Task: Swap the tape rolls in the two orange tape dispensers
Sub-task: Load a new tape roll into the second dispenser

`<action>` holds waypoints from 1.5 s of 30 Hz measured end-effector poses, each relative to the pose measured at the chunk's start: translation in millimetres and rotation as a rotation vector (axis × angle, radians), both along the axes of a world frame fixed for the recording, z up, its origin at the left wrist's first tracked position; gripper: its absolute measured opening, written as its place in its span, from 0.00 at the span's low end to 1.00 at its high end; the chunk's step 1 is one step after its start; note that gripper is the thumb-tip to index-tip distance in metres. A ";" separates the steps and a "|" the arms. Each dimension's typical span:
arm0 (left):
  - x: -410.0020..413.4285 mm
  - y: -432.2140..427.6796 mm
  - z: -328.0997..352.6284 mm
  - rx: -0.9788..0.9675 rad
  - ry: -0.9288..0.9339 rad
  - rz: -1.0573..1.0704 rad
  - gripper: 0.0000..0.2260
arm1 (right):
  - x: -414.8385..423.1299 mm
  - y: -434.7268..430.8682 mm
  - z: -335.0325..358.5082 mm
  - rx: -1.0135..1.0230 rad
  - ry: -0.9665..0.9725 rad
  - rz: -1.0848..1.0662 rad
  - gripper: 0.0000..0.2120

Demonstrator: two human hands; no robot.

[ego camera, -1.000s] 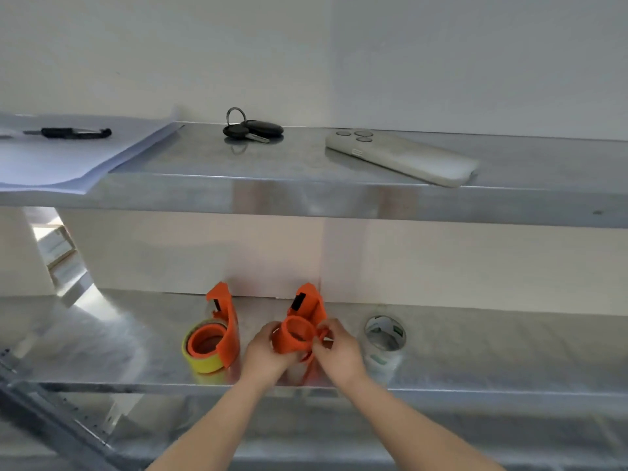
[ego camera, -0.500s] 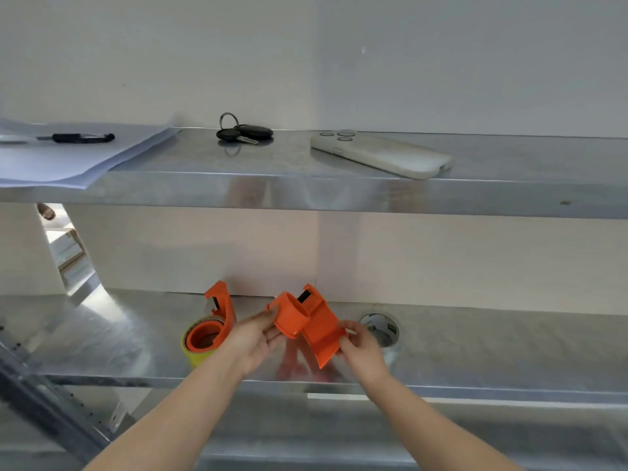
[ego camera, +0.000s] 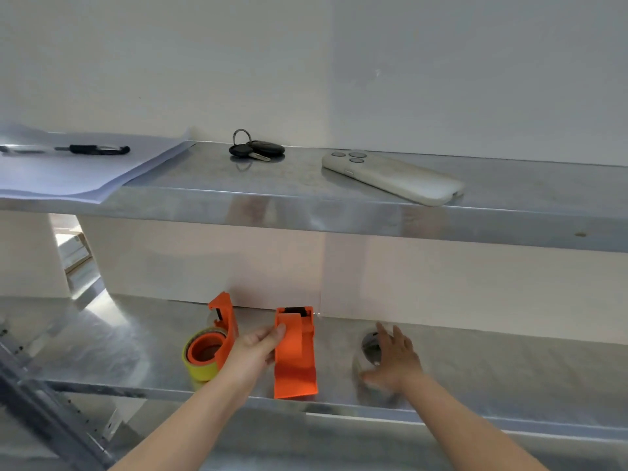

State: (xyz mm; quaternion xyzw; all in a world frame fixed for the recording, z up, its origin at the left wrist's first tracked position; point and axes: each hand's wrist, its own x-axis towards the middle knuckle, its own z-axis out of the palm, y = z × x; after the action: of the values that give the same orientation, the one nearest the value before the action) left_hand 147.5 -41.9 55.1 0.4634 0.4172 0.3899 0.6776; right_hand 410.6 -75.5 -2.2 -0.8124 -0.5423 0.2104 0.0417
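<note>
On the lower metal shelf (ego camera: 509, 379) stands an orange tape dispenser (ego camera: 222, 338) holding a yellow tape roll (ego camera: 200, 370), at the left. My left hand (ego camera: 253, 351) grips a second orange dispenser (ego camera: 295, 355), turned with its flat side up and no roll visible in it. A clear tape roll (ego camera: 371, 345) lies on the shelf to the right. My right hand (ego camera: 390, 358) is over it, fingers spread and blurred, covering most of the roll; whether it grips the roll I cannot tell.
The upper shelf (ego camera: 306, 205) carries papers (ego camera: 68, 175) with a black pen (ego camera: 98, 149), a bunch of keys (ego camera: 256, 149) and a phone in a pale case (ego camera: 394, 178). A white wall stands behind both shelves. A metal rack post (ego camera: 44, 419) rises at lower left.
My right hand has let go of the empty dispenser and moved right onto the clear tape roll. My left hand has turned the dispenser so its flat side faces up.
</note>
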 end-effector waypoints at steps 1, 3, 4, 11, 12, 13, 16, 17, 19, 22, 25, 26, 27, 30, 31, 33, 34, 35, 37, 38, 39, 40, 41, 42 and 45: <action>-1.0 -1.1 -0.1 -0.004 -0.004 0.004 0.08 | -0.9 3.7 1.8 -0.002 0.022 -0.014 0.52; -3.7 -2.2 0.5 -0.009 -0.011 0.015 0.08 | -4.4 5.4 6.7 0.030 0.095 -0.099 0.51; -4.8 -2.5 1.0 -0.011 -0.014 0.019 0.08 | -7.2 4.1 10.5 0.076 0.196 -0.190 0.51; 8.8 -14.1 10.4 0.025 -0.034 -0.050 0.11 | -42.6 -20.1 66.6 0.282 1.692 -0.348 0.25; 12.2 -16.7 13.2 0.033 -0.039 -0.060 0.15 | -50.8 -23.4 73.0 0.269 1.706 -0.288 0.23; 15.7 -19.3 16.1 0.043 -0.039 -0.074 0.17 | -59.5 -26.2 77.6 0.266 1.693 -0.242 0.23; 22.4 -27.9 23.1 0.093 -0.003 -0.094 0.20 | -77.1 -33.2 80.0 0.326 1.635 -0.232 0.33; 23.0 -30.3 24.7 0.106 -0.003 -0.085 0.20 | -79.2 -35.9 79.9 0.352 1.608 -0.242 0.36; 22.2 -34.0 26.9 0.127 -0.004 -0.075 0.21 | -80.9 -39.8 81.5 0.394 1.501 -0.222 0.40; 24.1 -41.0 29.1 0.133 -0.012 -0.137 0.18 | -84.6 -43.5 82.1 0.402 1.336 -0.164 0.43; 30.9 -50.0 31.4 0.120 -0.060 -0.171 0.16 | -93.0 -45.2 80.8 0.379 1.486 -0.171 0.36; 32.7 -52.1 31.7 0.119 -0.075 -0.175 0.16 | -95.3 -46.1 80.7 0.376 1.542 -0.179 0.35; 33.7 -54.3 32.4 0.115 -0.091 -0.174 0.17 | -97.1 -46.9 80.4 0.373 1.565 -0.178 0.34; 35.1 -58.3 34.7 0.081 -0.135 -0.182 0.21 | -101.1 -51.1 78.0 0.391 1.538 -0.142 0.35; 35.7 -59.2 35.9 0.070 -0.145 -0.192 0.22 | -102.0 -53.1 77.1 0.381 1.527 -0.132 0.38; 36.9 -61.2 38.2 0.073 -0.152 -0.201 0.21 | -102.0 -57.1 77.6 0.314 1.529 -0.087 0.40; 37.2 -62.0 37.8 0.087 -0.140 -0.198 0.18 | -101.1 -57.8 79.2 0.271 1.538 -0.052 0.39; 37.8 -62.2 37.7 0.097 -0.120 -0.192 0.15 | -98.9 -57.5 81.5 0.244 1.550 -0.028 0.38; 36.2 -62.3 37.0 0.111 -0.077 -0.187 0.10 | -91.6 -54.5 90.6 0.254 1.555 -0.036 0.33; 35.0 -62.7 36.5 0.122 -0.061 -0.202 0.11 | -87.6 -52.1 96.9 0.276 1.528 -0.062 0.28; 33.4 -63.8 36.4 0.141 -0.047 -0.233 0.12 | -83.7 -49.4 103.6 0.295 1.456 -0.076 0.23; 31.9 -65.7 36.5 0.166 -0.029 -0.278 0.13 | -80.4 -47.0 110.2 0.298 1.354 -0.072 0.20; 31.1 -68.4 36.9 0.191 -0.017 -0.324 0.15 | -77.8 -44.1 116.2 0.284 1.262 -0.062 0.18; 30.5 -70.5 36.7 0.212 -0.011 -0.362 0.16 | -75.9 -40.5 120.9 0.269 1.198 -0.050 0.18; 31.1 -73.8 36.9 0.220 -0.023 -0.363 0.16 | -75.5 -28.6 132.2 0.310 1.145 -0.034 0.17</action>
State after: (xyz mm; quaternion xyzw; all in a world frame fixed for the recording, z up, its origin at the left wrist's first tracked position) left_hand 178.6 -115.8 92.0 0.5976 0.2742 0.3100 0.6868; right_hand 335.1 -104.1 130.0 -0.5627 -0.4447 0.5328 0.4492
